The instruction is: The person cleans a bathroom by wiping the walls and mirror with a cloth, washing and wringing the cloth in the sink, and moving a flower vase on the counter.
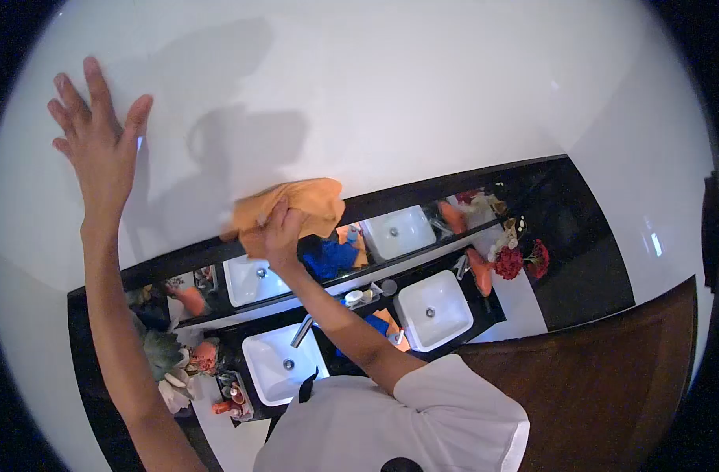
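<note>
Gripping orange cloth [316, 200] near centre is the right hand [282, 230]; upper left, the left hand [104, 149] splays its fingers over white wall [422, 86]!

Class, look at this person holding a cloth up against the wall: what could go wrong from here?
The left hand, spread against the smooth-looking wall, might slip if weight goes onto it. The orange cloth, bunched in the right hand, could come loose and drop toward the white sink below. If the right hand swings down, it might knock the small containers near the faucet.
</note>
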Motion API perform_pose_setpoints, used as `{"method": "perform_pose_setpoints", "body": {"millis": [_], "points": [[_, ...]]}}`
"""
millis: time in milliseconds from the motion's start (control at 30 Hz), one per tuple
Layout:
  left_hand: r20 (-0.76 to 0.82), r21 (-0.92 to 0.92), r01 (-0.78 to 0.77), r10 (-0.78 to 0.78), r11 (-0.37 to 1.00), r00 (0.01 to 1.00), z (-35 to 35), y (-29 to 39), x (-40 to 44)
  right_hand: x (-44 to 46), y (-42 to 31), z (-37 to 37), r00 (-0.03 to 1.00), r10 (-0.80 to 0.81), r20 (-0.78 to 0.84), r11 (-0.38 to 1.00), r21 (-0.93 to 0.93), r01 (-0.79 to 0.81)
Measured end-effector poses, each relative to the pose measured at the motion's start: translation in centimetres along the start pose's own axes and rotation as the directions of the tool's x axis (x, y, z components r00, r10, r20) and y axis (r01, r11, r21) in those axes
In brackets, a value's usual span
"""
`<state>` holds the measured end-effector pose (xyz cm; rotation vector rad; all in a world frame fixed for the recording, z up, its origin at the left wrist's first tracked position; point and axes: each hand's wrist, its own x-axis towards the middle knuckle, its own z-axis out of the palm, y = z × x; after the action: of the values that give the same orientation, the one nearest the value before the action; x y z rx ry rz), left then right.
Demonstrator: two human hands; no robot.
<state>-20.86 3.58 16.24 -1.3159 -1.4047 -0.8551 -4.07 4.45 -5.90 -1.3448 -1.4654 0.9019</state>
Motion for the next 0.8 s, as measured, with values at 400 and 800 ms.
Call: {"method": "perform_pose_setpoints", "body": {"millis": [400, 800], "points": [[0.194, -0.171, 0.075, -0.041, 0.982, 0.98, -11.4, -11.8, -4.7, 6.0, 5.9, 1.0, 0.579, -0.675, -0.457, 0.449, -0.878, -0.169], [0.222, 0.226, 0.161, -0.212, 0.961, 0.952, -20.3, -21.8, -14.0, -4.7, -14.3, 22.0, 0.528, -0.625, 0.576, 0.743, 0.228, 0.63]]}}
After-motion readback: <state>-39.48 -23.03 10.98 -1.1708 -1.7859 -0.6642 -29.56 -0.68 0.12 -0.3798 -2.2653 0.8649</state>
